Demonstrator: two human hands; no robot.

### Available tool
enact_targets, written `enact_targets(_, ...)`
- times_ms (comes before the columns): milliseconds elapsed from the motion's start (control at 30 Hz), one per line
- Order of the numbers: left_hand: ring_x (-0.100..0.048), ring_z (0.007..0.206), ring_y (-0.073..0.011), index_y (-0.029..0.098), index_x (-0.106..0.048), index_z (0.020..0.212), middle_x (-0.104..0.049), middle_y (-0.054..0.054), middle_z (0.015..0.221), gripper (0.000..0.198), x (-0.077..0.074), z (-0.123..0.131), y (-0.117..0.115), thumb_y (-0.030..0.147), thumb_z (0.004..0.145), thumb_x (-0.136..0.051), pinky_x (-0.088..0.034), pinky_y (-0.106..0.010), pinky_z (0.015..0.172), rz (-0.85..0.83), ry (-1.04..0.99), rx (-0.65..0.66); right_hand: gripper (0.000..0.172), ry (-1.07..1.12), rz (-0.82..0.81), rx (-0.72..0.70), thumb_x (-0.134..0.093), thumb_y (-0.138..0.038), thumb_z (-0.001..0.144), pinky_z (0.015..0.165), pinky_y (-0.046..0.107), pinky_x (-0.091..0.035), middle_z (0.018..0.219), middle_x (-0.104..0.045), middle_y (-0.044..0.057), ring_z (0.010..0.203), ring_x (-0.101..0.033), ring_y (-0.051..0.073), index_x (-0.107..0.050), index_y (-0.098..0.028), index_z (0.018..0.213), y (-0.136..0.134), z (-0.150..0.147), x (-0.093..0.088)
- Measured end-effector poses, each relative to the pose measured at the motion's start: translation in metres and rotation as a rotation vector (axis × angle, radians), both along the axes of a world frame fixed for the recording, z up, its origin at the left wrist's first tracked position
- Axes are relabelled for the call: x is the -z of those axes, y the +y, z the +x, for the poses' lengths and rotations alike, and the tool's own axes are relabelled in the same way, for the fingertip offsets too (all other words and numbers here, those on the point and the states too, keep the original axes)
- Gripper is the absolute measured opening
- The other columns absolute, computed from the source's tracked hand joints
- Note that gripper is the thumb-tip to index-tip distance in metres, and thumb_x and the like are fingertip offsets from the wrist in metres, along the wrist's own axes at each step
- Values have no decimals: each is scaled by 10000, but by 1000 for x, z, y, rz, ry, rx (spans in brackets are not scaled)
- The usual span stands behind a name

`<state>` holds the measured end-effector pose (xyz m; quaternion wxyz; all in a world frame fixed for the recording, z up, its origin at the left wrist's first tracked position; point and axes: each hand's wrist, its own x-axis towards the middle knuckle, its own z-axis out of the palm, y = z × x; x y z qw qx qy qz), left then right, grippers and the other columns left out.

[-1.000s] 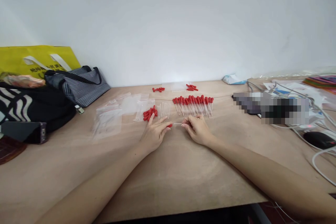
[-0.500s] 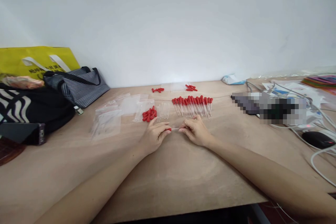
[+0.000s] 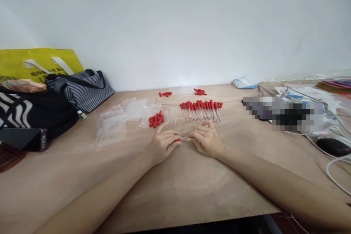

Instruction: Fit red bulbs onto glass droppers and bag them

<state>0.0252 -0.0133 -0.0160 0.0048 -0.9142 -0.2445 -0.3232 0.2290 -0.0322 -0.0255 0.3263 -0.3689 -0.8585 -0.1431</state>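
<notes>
1. Fingers, left hand (image 3: 173,140): thumb and forefinger pinched on a red bulb (image 3: 178,139), the other fingers curled loosely beside them; the left hand (image 3: 161,145) rests on the tabletop (image 3: 192,190).
2. Fingers, right hand (image 3: 195,137): pinched on the far end of a thin glass tube (image 3: 184,138); the right hand (image 3: 207,141) also rests on the tabletop, facing the left.
3. Bulb and tube: meeting end to end in the short gap between the two hands, just above the tabletop. Too small to tell whether the bulb is fully seated on the tube.
4. Row of assembled droppers (image 3: 201,110): just beyond the right hand, laid side by side with red bulbs at the far end. By the count on show, this is the larger share.
5. Loose red bulbs (image 3: 156,120): a small heap just beyond the left hand, unfitted.
6. Bare glass tubes (image 3: 171,115): a small batch between that heap and the row, without bulbs.
7. Further stock near the wall: two small clusters of bulbs (image 3: 165,94) with clear tubes (image 3: 186,90) between them.
8. Clear plastic bags (image 3: 112,126): lying flat to the left of the heap.
9. Surroundings: striped bag (image 3: 82,89), yellow bag (image 3: 35,62) and black bag (image 3: 27,113) at far left; mouse (image 3: 333,146) and cables (image 3: 336,162) at far right.
</notes>
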Motion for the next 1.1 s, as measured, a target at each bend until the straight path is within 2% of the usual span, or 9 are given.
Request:
enact_targets(167,-632,785,-146,170,-591,766,-685,-18,739,113,0,2,-1,212,815,-499,-251,-441,988,44,-12,28,276,6,134,-71,-373,-213,865,666,291,-250,550,-558,9,550,-437,114,-568,-146,681,0,-4,1)
enact_targets(433,-623,774,-143,174,-580,781,-679,-21,758,123,1,2,0,214,824,-471,-291,-429,961,6,2,16,247,49,-13,-122,-374,-216,865,660,287,-241,597,-592,12,559,-465,111,-562,-136,726,1,-9,1)
enact_targets(667,-619,773,-139,178,-580,783,-678,-11,762,105,0,1,1,194,816,-482,-307,-409,939,-3,-23,-3,288,33,-136,-98,-343,-246,886,668,281,-243,633,-608,30,604,-480,120,-579,-134,764,4,-15,2)
enact_targets(833,-617,786,-146,188,-592,783,-680,1,750,103,-3,-4,6,212,814,-496,-312,-409,930,3,-20,-50,265,-66,-112,-50,-399,-318,871,685,295,-227,724,-620,30,732,-461,153,-611,-171,812,6,-5,-8)
enact_targets(967,-613,809,-155,203,-595,777,-680,9,750,111,-3,-8,11,240,816,-497,-320,-411,928,-20,11,-67,235,-132,-109,-42,-412,-281,865,685,304,-215,726,-611,29,741,-432,154,-622,-185,824,4,2,-12)
enact_targets(1033,-609,830,-162,209,-585,823,-676,3,782,100,-2,-9,11,254,815,-496,-341,-405,920,-46,9,-84,236,-153,-120,-32,-412,-270,862,680,306,-213,720,-609,31,735,-426,154,-622,-178,809,4,4,-11)
enact_targets(1100,-595,891,-177,208,-534,976,-658,-28,896,183,-1,-11,9,266,805,-503,-391,-389,884,-105,-44,-181,233,-148,-125,19,-412,-260,857,672,308,-211,729,-611,33,738,-426,159,-621,-175,799,7,7,-8)
